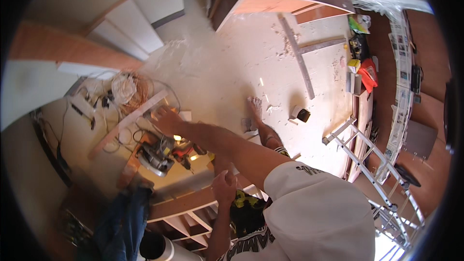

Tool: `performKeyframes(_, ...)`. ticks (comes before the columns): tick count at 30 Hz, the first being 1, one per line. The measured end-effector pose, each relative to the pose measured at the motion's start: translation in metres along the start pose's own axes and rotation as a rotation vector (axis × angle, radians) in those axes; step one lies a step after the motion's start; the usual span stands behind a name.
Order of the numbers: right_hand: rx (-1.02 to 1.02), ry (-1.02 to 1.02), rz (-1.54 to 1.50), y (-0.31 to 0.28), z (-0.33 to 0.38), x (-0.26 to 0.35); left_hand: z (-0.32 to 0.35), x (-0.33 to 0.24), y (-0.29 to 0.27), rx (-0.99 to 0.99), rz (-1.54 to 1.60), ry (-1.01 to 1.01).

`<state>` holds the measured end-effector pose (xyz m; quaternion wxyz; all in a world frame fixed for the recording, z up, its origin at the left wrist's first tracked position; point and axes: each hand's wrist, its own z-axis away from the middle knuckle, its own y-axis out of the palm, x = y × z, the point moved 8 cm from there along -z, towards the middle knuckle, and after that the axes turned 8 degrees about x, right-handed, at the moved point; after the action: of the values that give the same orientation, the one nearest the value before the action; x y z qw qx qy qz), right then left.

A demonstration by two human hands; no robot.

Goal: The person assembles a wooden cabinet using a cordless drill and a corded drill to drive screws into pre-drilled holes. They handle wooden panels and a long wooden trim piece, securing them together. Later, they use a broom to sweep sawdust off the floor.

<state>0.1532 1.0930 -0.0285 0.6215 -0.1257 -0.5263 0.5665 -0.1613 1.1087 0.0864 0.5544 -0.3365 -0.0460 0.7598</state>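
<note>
My right arm stretches across to the left. The right hand (166, 120) is over the work surface, beside a long pale wooden strip (128, 120). Its fingers are blurred, so I cannot tell whether they grip anything. Close to my body, my left hand (224, 187) is raised with its fingers curled; what they hold, if anything, does not show. Between the hands lie a corded power tool (153, 158) with a dark body and silver base, and a red and black drill (182, 153). A small light glows beside the drill.
Tangled cables and a pale bag (124, 90) lie beyond the strip. Blue jeans (123, 222) hang at the lower left. Wooden boards (128, 26) stand at upper left. An aluminium ladder (369, 152) is at right. A small box (300, 114) and long strips (297, 55) lie on the dusty floor.
</note>
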Motion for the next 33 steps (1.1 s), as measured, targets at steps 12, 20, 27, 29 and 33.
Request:
performKeyframes(12, 0.006, 1.335, -0.785, 0.135, 0.522, -0.454, -0.078, -0.137, 0.054, 0.293, -0.32, -0.059)
performKeyframes(20, -0.132, 1.534, -0.788, 0.244, 0.697, -0.697, -0.268, -0.282, 0.262, 0.308, -0.53, 0.316)
performKeyframes(27, -0.218, 1.262, -0.714, 0.247, 0.728, -0.815, -0.538, -0.644, 0.477, -0.002, -0.916, 0.863)
performKeyframes(29, -0.326, 1.238, -0.629, 0.256, 0.749, -0.807, -0.574, -0.704, 0.525, -0.032, -0.958, 0.87)
performKeyframes(33, -0.634, 1.259, -0.466, 0.289, 0.824, -0.769, -0.631, -0.731, 0.597, 0.084, -1.095, 0.756)
